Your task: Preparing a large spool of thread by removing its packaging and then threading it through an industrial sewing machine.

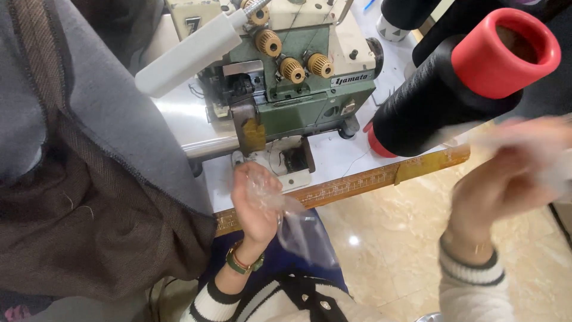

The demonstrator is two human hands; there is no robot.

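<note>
Left hand [255, 206]: fingers [262, 182] clenched around a crumpled clear plastic bag [298, 229], the bag's loose end hanging down below the palm toward the lap. A green and gold wristband [241, 262] sits on that wrist, above a striped sleeve [229, 301].

Right hand [506, 179]: raised at the right edge, heavily blurred. Fingers seem closed on something whitish and thin [551, 161], but too smeared to tell what it is or how firm the hold is.

Just above the right hand, a black thread cone [441, 89] with a red core points toward the camera, tilted, very close to the lens.

Between the hands runs a wooden ruler [357, 182] fixed along the worktop [333, 155] edge. The left hand is just in front of it.

Behind that, a green and cream overlock machine [298, 71] stands on the worktop, brass tension knobs [292, 70] on its front.

Left side: grey and brown fabric [89, 191] draped over the worktop, hanging down near the left hand.

Floor [405, 238] is beige glossy tile.
</note>
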